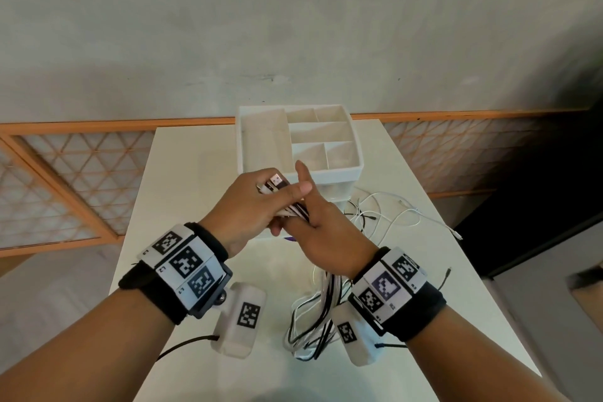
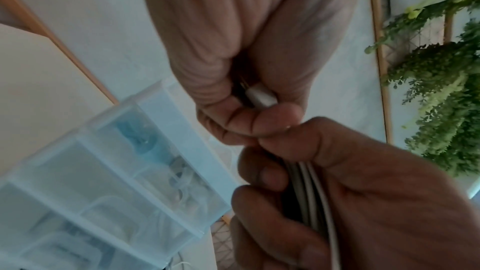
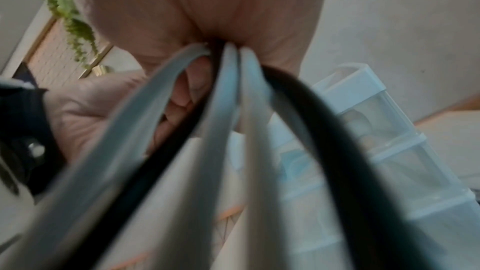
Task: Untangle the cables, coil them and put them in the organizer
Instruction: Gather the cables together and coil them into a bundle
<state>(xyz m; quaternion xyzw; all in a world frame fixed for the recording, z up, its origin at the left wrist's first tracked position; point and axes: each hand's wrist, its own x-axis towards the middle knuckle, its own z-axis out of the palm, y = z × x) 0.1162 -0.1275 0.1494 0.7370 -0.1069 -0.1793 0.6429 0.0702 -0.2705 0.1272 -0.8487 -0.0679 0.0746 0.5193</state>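
Both hands' fingers (image 1: 301, 188) around cable bundle (image 1: 287, 202) (tightly)

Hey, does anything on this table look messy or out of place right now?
Yes: loose white cables sprawl tangled on the table right of the organizer, uncoiled. Both hands grip a mixed black-and-white cable bundle.

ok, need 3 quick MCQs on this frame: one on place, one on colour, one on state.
1. Where is the organizer?
A. beyond the hands on the table
B. on the floor
C. in the left hand

2. The cable bundle is:
A. red and blue
B. white and black
C. all green

3. The left hand is:
A. flat on the table
B. hanging idle
C. gripping the plug ends

Key: 1A, it stands behind both hands; 2B, white and black strands hang below the right hand; 3C, fingers curl round the plugs.
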